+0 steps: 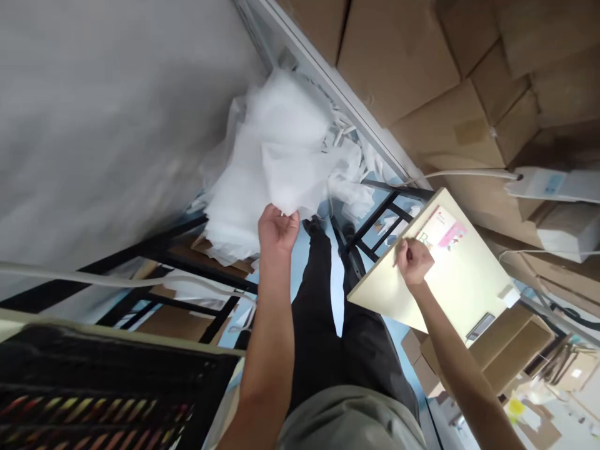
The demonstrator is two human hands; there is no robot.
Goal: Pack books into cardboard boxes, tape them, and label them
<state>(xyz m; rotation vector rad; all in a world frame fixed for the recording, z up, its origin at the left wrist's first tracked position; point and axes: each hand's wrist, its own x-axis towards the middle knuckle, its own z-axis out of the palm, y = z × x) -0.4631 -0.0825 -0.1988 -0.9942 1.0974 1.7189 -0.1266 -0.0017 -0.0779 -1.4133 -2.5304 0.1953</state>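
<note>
My left hand [279, 232] is closed on the near edge of a thin white sheet [290, 175], pinched between thumb and fingers. That sheet lies over a thick pile of similar white sheets [239, 200], and I cannot tell whether it is foam or plastic film. Over the near corner of a small cream table [459, 294], my right hand [414, 260] hangs with its fingers curled in. Whether anything is inside those fingers is hidden. Close to it on the tabletop lie a white and pink printed card [447, 230] and, farther down, a dark phone-like object [480, 326].
Stacked cardboard boxes [403, 56] rise at the upper right. A black tray [117, 375] with rows of coloured items fills the lower left. Black metal frames [379, 219] stand beside my legs, and a white cable [117, 280] crosses at left. An open carton [515, 344] sits below the table.
</note>
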